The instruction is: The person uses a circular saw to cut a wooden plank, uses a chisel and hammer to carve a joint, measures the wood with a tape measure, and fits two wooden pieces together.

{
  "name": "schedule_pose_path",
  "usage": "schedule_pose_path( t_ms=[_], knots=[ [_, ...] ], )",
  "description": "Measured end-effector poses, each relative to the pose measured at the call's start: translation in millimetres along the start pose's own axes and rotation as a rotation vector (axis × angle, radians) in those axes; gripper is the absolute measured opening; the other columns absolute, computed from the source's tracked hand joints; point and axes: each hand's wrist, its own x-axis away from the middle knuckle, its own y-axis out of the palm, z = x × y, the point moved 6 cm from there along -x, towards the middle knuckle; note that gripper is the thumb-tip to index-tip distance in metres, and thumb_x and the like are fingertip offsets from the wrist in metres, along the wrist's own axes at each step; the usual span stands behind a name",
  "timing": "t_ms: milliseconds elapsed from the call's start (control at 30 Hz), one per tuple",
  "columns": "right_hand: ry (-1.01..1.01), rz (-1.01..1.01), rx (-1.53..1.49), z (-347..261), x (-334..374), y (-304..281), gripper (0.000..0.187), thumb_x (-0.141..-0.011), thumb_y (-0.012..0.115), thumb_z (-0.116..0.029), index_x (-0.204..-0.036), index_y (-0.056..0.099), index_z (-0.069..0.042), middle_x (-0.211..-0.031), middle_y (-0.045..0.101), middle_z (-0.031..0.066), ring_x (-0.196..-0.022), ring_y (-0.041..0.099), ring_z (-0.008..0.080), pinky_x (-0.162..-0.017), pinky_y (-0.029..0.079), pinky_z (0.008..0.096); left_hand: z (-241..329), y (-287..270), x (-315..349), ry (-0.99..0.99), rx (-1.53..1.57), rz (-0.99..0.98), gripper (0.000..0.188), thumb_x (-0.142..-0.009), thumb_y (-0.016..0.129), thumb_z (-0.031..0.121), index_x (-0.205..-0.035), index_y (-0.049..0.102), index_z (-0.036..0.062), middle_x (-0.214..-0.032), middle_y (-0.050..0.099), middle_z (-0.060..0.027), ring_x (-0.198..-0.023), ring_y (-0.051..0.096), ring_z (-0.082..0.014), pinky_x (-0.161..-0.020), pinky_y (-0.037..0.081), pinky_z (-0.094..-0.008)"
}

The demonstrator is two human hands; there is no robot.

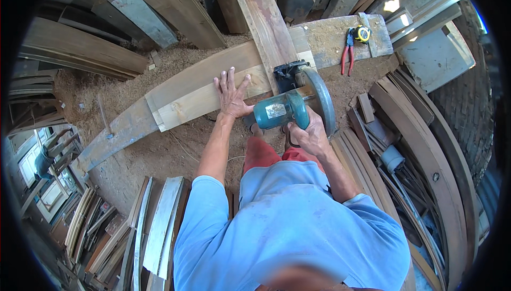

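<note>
While the right hand [311, 134] grips a teal circular saw [275, 112] by its handle [301, 110], the left hand [232, 98] rests spread on a pale board [187, 104], a brown plank [270, 34] lying ahead, between both hands.

Two bare hands [232, 102] [312, 135], one teal circular saw [277, 111], one pair of red-handled pliers [349, 44], one yellow tape measure [362, 34]

Floor [120, 176] brown, sawdust-strewn. Boards [178, 6] crowd past far edge of bench [125, 129]. Bright window panes [51, 196] off its left end; dark, brick-like surface [462, 73] well beyond right end.
</note>
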Motion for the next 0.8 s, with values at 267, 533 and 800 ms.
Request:
schedule_pose_path(
  t_ms=[267, 533, 800],
  knots=[
    [0.011, -0.017, 0.023, -22, -18, 4, 0.028, -0.084, 0.063, -0.006, -0.111, 0.063, 0.001, -0.09, 0.063, 0.0071, -0.085, 0.06, 0.0173, -0.083, 0.051, 0.0344, -3, 5, 0, -0.015, -0.029, -0.044, 0.105, -0.06, 0.084, 0.065, -0.154, 0.052, 0.0317, -0.17, 0.016, -0.0238, -0.157, 0.006, -0.0498, -0.126, -0.004, -0.0679],
    [-0.037, -0.038, 0.026, -30, -38, 7, 0.031, -0.084, 0.061, -0.003, -0.114, 0.063, 0.002, -0.093, 0.063, 0.0082, -0.088, 0.06, 0.0175, -0.086, 0.05, 0.0343, -3, 6, -1, 0.051, -0.052, 0.039, 0.107, -0.056, 0.092, 0.05, -0.153, 0.05, 0.0299, -0.166, 0.022, -0.0255, -0.154, 0.014, -0.0524, -0.125, 0.003, -0.0703],
    [0.002, -0.064, 0.03, -32, -48, 7, 0.032, -0.084, 0.062, -0.002, -0.116, 0.063, 0.002, -0.095, 0.065, 0.0088, -0.09, 0.06, 0.0173, -0.086, 0.051, 0.0351, -5, 8, 0, 0.048, -0.069, 0.035, 0.111, -0.052, 0.094, 0.05, -0.152, 0.051, 0.0305, -0.166, 0.022, -0.0254, -0.153, 0.015, -0.0523, -0.125, 0.005, -0.0705]
  ],
)
